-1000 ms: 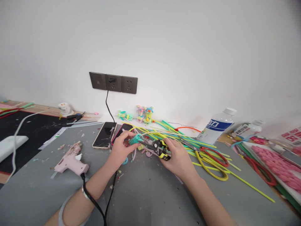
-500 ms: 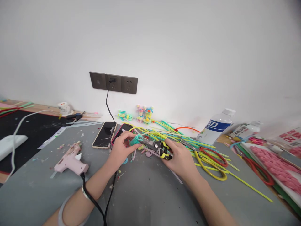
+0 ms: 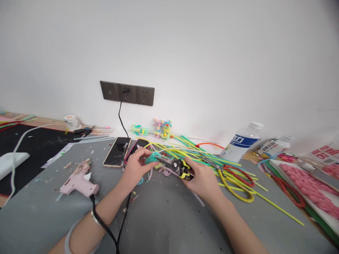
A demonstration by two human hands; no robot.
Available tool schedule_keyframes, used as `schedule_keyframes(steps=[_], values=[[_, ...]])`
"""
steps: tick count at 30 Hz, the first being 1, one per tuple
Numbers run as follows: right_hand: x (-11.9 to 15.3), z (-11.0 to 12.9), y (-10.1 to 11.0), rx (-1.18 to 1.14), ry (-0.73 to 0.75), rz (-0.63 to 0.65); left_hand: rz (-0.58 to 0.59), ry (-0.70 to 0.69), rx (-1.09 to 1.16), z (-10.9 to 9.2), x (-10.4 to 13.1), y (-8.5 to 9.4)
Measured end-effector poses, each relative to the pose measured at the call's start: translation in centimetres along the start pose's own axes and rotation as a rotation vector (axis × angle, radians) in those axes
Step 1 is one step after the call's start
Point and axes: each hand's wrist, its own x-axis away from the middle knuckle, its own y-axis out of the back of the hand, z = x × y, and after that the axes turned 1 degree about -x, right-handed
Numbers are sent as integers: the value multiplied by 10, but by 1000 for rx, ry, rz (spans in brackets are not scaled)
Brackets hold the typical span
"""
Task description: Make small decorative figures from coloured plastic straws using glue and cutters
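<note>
A small teal piece (image 3: 152,158) is pinched between the thumb and fingers of my left hand (image 3: 137,164), near the middle of the grey table. My right hand (image 3: 202,176) is closed around black-and-yellow pliers (image 3: 180,167), whose jaws point left and meet the teal piece. The exact contact at the jaw tips is too small to tell. Yellow, green and teal strips (image 3: 190,151) lie behind and to the right of my hands. Scissors with red and yellow handles (image 3: 230,180) rest on these strips. Small scraps lie beneath the pliers.
A pink glue gun (image 3: 81,181) lies at the left, its black cord passing my left forearm. Two phones (image 3: 116,151) are behind my left hand. Small colourful figures (image 3: 162,129) stand by the wall. A bottle (image 3: 241,141) leans at the right, near pink braided pieces (image 3: 309,187).
The whole view has shifted very slightly. Both hands keep their holds, and the pliers still meet the teal piece.
</note>
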Motion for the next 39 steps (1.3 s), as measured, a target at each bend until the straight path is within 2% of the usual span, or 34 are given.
schedule_keyframes(steps=[9,16,21,26,29,39], values=[[1,-1,-2,31,-29,8,11,-8,-20,-3,1,1],[-2,-8,-13,-45,62,-135,34,6,-15,-3,1,0],[-2,-16,-18,-145,-49,-108,52,22,6,-4,2,1],[0,-15,-16,-160,35,-127,27,3,-16,-4,2,0],[0,-11,-15,-137,83,-81,12,-7,-24,-5,1,-1],[-1,-2,-9,-58,89,-56,-1,-45,-94,-3,1,1]])
